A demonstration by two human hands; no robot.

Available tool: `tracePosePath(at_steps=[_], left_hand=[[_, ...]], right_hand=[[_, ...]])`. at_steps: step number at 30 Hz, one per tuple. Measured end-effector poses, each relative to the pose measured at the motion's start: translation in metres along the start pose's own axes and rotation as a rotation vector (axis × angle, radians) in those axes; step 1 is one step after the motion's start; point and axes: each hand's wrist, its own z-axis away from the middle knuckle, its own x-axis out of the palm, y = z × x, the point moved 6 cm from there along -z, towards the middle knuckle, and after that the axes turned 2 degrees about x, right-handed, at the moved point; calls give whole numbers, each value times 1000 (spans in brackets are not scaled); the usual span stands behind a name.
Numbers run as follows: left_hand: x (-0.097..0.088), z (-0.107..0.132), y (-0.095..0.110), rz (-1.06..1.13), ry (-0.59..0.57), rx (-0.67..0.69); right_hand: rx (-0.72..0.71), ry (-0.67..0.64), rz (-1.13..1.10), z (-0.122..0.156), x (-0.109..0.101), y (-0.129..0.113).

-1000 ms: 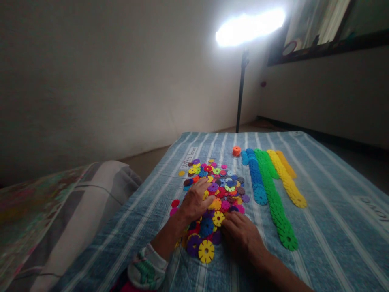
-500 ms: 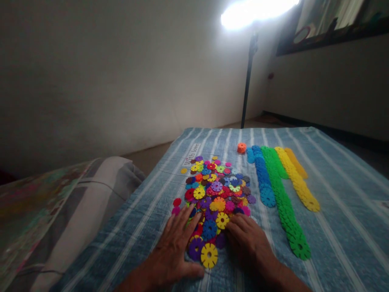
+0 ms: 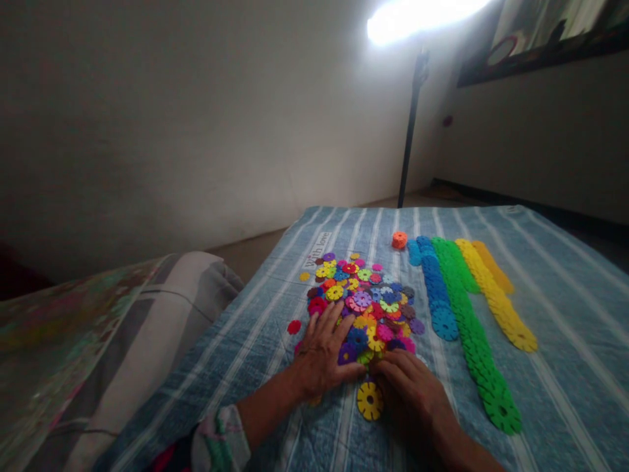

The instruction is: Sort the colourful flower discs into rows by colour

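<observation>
A heap of many-coloured notched plastic discs (image 3: 360, 300) lies in front of me. My left hand (image 3: 327, 347) rests on the near left part of the heap, fingers spread apart and thumb pointing right. At the heap's near right edge is my right hand (image 3: 415, 387), its fingers bent and pressed together; what is under the fingertips is hidden. Between the two hands, closest to me, a yellow disc (image 3: 369, 401) lies flat. A red disc (image 3: 293, 327) sits apart at the left.
Right of the heap run overlapping rows of blue discs (image 3: 437, 288), green discs (image 3: 472, 334) and yellow discs (image 3: 498, 301). A short orange stack (image 3: 399, 240) stands at the back. The striped cloth (image 3: 236, 367) lies under everything. A lamp stand (image 3: 410, 131) rises behind.
My left hand has moved forward and right, onto the heap. The near discs are pushed forward, while one yellow disc stays in front. The right hand stays by the near right edge.
</observation>
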Motion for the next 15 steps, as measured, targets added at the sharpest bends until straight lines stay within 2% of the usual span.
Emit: tracePosePath(at_steps=[4, 10, 15], left_hand=[[-4, -30, 1, 22, 3, -63], [0, -72, 0, 34, -67, -98], [0, -85, 6, 57, -115, -93]], right_hand=[[-3, 27, -10, -1, -1, 0], [-21, 31, 35, 0, -2, -2], [-27, 16, 42, 0, -2, -2]])
